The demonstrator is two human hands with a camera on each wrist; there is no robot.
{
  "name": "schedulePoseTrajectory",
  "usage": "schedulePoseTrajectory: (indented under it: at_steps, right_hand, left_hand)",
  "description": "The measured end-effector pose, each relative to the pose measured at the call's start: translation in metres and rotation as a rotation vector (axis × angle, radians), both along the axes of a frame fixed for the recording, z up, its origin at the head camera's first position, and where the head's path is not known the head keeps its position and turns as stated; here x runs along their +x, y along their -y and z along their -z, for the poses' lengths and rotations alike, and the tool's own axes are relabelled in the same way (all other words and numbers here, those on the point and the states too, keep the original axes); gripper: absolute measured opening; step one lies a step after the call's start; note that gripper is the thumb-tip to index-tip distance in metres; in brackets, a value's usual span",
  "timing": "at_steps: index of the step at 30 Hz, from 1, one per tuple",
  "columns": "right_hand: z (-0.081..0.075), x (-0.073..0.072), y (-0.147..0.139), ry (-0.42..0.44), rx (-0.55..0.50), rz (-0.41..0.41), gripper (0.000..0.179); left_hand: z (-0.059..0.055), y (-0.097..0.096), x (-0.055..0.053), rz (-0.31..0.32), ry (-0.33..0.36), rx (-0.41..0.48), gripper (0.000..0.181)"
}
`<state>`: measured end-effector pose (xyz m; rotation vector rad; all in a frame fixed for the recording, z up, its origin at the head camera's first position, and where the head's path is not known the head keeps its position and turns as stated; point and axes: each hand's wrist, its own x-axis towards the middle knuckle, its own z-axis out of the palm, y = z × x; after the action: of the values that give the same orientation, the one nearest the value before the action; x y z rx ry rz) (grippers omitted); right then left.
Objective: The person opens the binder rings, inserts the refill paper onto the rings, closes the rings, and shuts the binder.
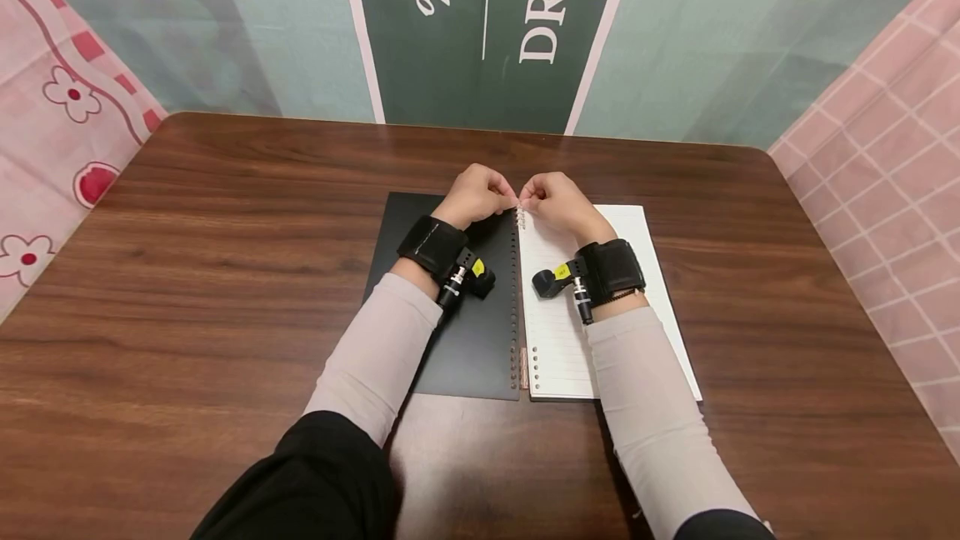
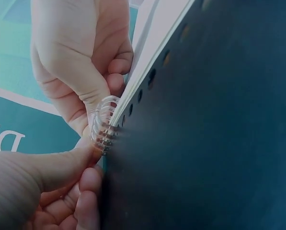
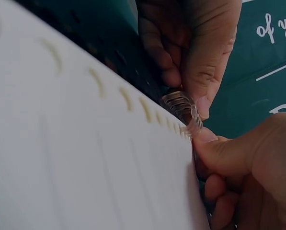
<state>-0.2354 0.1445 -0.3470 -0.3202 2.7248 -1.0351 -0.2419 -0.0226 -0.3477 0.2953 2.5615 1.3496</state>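
A loose-leaf notebook lies spread on the table, its black cover (image 1: 468, 348) at left and its white lined pages (image 1: 637, 273) at right, both with punched holes along the inner edges. Clear plastic binder rings (image 2: 104, 117) pass the holes at the far end of the spine. My left hand (image 1: 476, 194) pinches the rings' end between thumb and fingers, from the cover side. From the page side, my right hand (image 1: 557, 200) pinches the same end, thumb against the rings. The fingertips of both hands nearly meet there.
A pinkish strip (image 1: 524, 369) shows between cover and pages at the near end. The brown wooden table (image 1: 187, 273) reaches back to a green printed backdrop (image 1: 480, 90). Pink patterned cloth (image 1: 60, 148) hangs at left, pink tiles (image 1: 885, 190) stand at right.
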Motion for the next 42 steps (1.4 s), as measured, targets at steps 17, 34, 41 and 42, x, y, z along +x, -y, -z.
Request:
schedulePoseTrajectory:
  at_steps: [17,34,41,42]
  right_hand:
    - [-0.002,0.0,0.002,-0.019,-0.011,-0.007,0.01]
    - [0.001,0.0,-0.008,0.007,-0.083,-0.001,0.01]
    - [0.004,-0.001,-0.013,0.038,-0.102,0.012,0.011]
    - [0.005,-0.001,-0.013,0.043,-0.103,0.021,0.011]
  left_hand:
    - [-0.003,0.0,0.0,-0.011,-0.039,-0.061,0.012]
    - [-0.008,-0.001,0.003,0.1,-0.093,-0.087,0.01]
    - [-0.001,0.001,0.002,0.125,-0.072,-0.028,0.009]
    - [0.0,0.001,0.002,0.126,-0.062,-0.02,0.009]
